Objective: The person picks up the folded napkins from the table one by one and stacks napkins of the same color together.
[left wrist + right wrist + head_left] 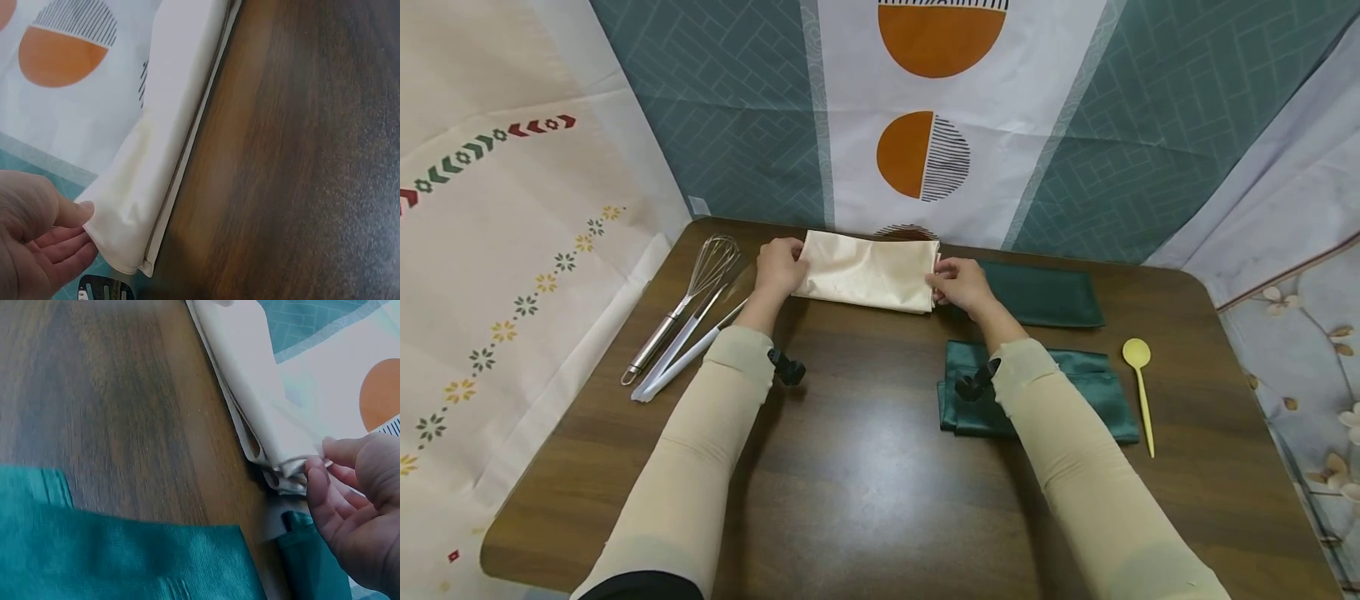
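Note:
A cream satin cloth point(867, 271), folded into a flat rectangle, lies along the far edge of the table. My left hand point(780, 267) pinches its left end, with the thumb point(76, 212) on top and the fingers underneath. At the opposite end, my right hand point(961, 283) pinches a corner between thumb and fingertips; the folded layers point(278, 469) show there in the right wrist view. Just right of that hand is a folded dark green cloth point(1045, 293). Below the right wrist lies a second green satin cloth point(1090, 392), partly hidden by the sleeve.
On the left of the wooden table point(865, 467) lie a whisk point(681, 300) and two long-handled utensils point(688, 358). A slotted head point(103, 290) shows below the left hand. A yellow spoon point(1138, 375) lies at the right. Patterned fabric point(737, 108) hangs behind the table.

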Demonstrator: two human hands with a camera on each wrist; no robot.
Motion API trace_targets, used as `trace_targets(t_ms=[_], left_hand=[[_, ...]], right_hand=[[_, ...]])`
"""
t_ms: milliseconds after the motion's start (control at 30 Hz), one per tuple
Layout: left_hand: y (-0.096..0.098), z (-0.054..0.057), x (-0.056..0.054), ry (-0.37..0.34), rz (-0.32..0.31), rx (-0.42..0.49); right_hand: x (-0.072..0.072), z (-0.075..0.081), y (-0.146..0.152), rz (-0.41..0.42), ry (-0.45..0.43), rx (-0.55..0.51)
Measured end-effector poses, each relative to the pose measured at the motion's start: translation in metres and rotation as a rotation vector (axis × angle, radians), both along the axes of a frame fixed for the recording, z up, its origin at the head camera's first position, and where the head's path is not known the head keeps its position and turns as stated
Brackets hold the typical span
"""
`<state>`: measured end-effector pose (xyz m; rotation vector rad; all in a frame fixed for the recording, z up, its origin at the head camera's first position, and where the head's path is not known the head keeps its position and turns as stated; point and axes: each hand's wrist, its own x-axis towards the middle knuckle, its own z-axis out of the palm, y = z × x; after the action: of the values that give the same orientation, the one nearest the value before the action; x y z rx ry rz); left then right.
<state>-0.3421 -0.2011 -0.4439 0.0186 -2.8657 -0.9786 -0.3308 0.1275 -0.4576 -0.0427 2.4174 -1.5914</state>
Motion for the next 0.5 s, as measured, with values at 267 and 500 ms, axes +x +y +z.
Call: trace_targets(t_ms=[267,500], left_hand=[[0.006,0.002,0.007,0.057,-0.008,0.032],[0.015,-0.003,0.020,0.099,-0.006,0.107]], right_hand=[[0.005,0.008,0.017,-0.071,0.079,0.029],[0.016,0.012,0.035,-0.056,0.100,0.078]])
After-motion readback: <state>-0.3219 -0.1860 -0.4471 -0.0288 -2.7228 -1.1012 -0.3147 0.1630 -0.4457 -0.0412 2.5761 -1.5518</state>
